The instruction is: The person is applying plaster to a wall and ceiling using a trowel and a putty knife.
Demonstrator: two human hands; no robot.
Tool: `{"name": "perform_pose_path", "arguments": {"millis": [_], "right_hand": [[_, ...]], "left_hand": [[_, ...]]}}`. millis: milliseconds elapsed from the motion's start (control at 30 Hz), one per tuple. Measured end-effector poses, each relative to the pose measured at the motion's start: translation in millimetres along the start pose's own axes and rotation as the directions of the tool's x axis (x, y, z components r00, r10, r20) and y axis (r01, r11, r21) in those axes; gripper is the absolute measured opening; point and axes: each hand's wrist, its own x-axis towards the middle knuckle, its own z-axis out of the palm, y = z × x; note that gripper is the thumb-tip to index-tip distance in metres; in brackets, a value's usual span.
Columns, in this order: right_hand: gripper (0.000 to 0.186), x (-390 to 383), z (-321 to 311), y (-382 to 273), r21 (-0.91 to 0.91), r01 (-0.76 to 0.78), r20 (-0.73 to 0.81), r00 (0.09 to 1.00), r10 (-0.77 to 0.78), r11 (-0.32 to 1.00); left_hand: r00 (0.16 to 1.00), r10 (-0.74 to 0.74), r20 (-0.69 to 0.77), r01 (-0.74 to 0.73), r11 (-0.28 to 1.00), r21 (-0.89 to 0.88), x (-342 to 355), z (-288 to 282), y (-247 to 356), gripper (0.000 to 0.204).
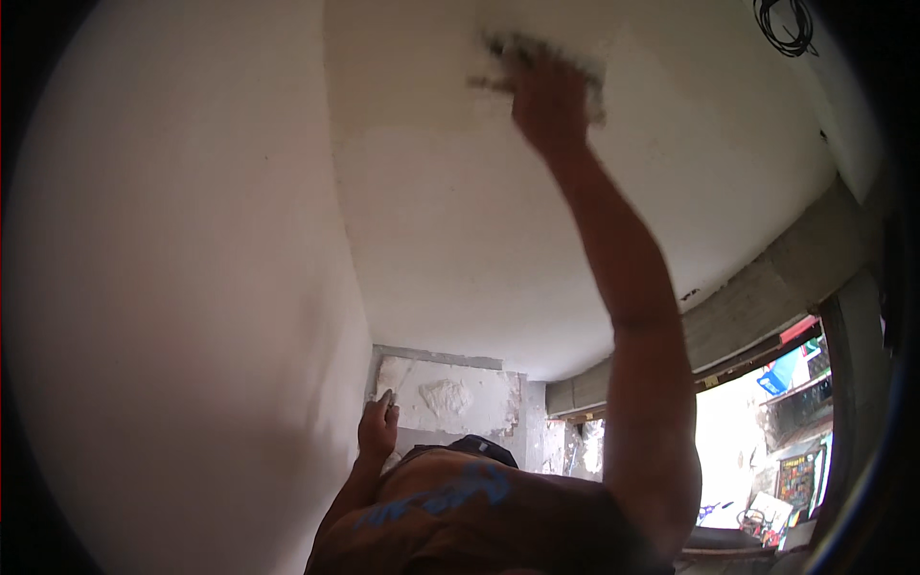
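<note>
My right hand point(551, 105) is raised high at the end of an outstretched arm. It is closed on a plastering trowel point(525, 56), which is blurred by motion and lies against or close to a pale plastered surface point(460, 220). Low on the left, my left hand point(379, 429) is closed, fingertips upward, around something small that I cannot make out. Beside it appears a white, plaster-smeared board point(489, 395) bearing a lump of white putty point(447, 397). Whether this hand touches the board cannot be told.
A smooth pale wall point(182, 240) rises at the left and meets the plastered surface in a long corner. At the right runs a bare grey concrete beam point(747, 307) above a bright opening point(728, 450) with assorted items beyond. Coiled black cable point(786, 27) hangs at the upper right.
</note>
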Motion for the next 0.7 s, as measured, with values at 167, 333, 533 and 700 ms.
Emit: {"name": "perform_pose_path", "arguments": {"millis": [167, 333, 533, 700], "right_hand": [[0.045, -179, 40, -47, 0.132, 0.025, 0.305, 0.950, -0.065, 0.991], [0.039, -76, -28, -25, 0.060, 0.100, 0.234, 0.966, -0.111, 0.993], [0.033, 93, -57, 14, -0.174, 0.038, 0.070, 0.997, -0.026, 0.984], [0.033, -7, 4, -30, 0.015, -0.029, 0.167, 0.986, 0.026, 0.999]], "left_hand": [[1.000, -0.015, 0.015, 0.016, 0.999, -0.038, 16, -20, -2, 0.038], [0.999, 0.003, -0.037, -0.005, 0.999, -0.038, 13, -21, -9, 0.040], [0.998, 0.023, 0.059, -0.018, 0.996, -0.092, 16, -17, 14, 0.039], [0.999, 0.046, -0.001, -0.045, 0.994, -0.096, 14, -3, 13, 0.039]]}}
